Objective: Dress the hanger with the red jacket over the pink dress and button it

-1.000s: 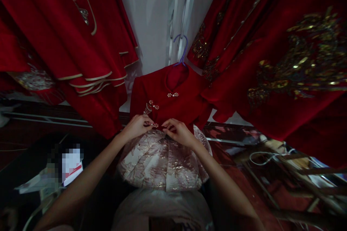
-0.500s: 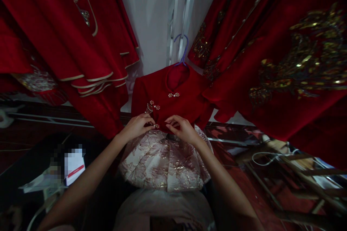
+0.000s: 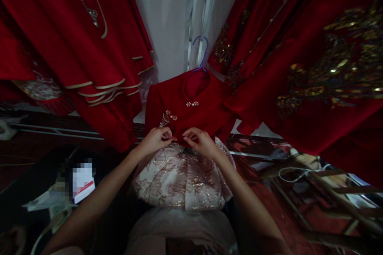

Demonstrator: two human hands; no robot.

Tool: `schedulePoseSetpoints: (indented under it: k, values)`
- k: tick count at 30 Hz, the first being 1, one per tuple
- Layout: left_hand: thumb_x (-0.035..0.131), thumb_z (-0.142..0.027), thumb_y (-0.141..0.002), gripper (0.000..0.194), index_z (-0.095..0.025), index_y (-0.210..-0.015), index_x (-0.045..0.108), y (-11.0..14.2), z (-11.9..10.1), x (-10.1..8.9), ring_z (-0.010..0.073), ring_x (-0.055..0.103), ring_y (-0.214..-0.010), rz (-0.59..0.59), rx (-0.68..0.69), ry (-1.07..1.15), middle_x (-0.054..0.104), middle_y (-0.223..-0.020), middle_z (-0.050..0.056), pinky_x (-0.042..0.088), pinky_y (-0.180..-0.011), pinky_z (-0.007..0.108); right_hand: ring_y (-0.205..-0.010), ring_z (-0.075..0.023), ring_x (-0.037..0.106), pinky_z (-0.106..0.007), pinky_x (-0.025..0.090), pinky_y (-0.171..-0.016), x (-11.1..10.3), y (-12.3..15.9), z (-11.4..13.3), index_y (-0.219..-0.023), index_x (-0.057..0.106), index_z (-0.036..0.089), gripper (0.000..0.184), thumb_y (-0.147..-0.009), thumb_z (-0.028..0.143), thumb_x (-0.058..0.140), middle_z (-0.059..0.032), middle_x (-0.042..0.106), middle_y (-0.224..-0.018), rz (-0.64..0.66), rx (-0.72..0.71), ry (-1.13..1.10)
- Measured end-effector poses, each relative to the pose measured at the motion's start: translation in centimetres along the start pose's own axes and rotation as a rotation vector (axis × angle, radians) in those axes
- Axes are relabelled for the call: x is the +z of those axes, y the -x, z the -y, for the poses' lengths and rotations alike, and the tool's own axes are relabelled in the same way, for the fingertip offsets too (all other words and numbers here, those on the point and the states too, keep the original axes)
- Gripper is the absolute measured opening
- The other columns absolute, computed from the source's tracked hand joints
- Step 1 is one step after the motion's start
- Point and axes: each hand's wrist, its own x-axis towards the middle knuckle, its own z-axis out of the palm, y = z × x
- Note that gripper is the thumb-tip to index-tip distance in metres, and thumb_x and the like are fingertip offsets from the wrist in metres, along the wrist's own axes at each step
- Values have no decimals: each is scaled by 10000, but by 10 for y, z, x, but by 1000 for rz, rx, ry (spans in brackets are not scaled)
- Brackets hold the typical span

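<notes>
Biggest of all, we see long red clothes (image 3: pixel 98 44) hanging on our left and a red dress (image 3: pixel 302 131) with shiny gold bits on our right. Between them is the red jacket (image 3: pixel 191 118), right in front of us, with a pale shiny skirt (image 3: pixel 182 183) spread under it, near our lap. Our left hand (image 3: pixel 157 139) and our right hand (image 3: pixel 201 141) are at the bottom of the jacket, near each other but not touching, with the fingers bent. We can't tell if either one is pinching the cloth. A purple hanger (image 3: pixel 206 52) sticks up from the jacket's neck. Smallest are the bead buttons: one at the neck (image 3: pixel 192 104), some with a tassel (image 3: pixel 163 120) on the left side of the front, and the low button (image 3: pixel 175 139) at our left fingertips. We think the low button could slip away, because it is tiny and it's dark here. A hard tug might pull beads loose or drag the jacket crooked on its hanger. Half a second ago more of the low button showed; now our left fingers hide more of it. Our right hand is in about the same spot.
</notes>
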Motion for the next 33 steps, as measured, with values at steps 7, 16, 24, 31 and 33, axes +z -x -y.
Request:
schedulePoseSetpoints:
  k: [7, 16, 24, 31, 33]
  values:
    - [704, -310, -712, 230, -161, -874, 637, -8, 10, 10, 139, 641, -709, -127, -161, 353, 672, -769, 29, 517, -663, 249, -771, -116, 607, -239, 498, -709, -3, 0, -1, -976, 626, 193, 135, -882, 246, 545, -33, 653, -906, -3, 0, 4]
    - [673, -212, -774, 202, -141, -962, 650, -27, -28, 10, 142, 648, -906, -174, -448, 1222, 687, -994, 68, 497, -877, 280, -757, -117, 616, -235, 497, -705, -2, 0, -6, -970, 628, 189, 135, -878, 236, 540, -31, 670, -888, 19, 9, -15]
    - [674, -314, -796, 205, -176, -946, 651, -40, -24, 21, 103, 642, -720, -502, -449, 1408, 705, -892, 33, 499, -717, 230, -765, -119, 617, -237, 494, -710, -9, 1, -5, -957, 632, 191, 132, -877, 235, 537, -31, 674, -891, 4, 13, -12]
    - [713, -211, -754, 164, -170, -909, 678, -54, -20, 13, 93, 642, -842, -595, -490, 1443, 703, -967, 34, 475, -827, 206, -762, -119, 618, -234, 490, -700, -9, 1, -5, -942, 631, 187, 127, -878, 232, 531, -33, 676, -884, 15, 15, -12]
    - [703, -235, -764, 140, -183, -890, 674, -58, -20, 13, 86, 641, -814, -590, -520, 1471, 700, -939, 22, 484, -797, 192, -760, -119, 617, -233, 490, -695, -8, 1, -6, -945, 632, 188, 129, -877, 233, 533, -33, 676, -884, 18, 14, -9]
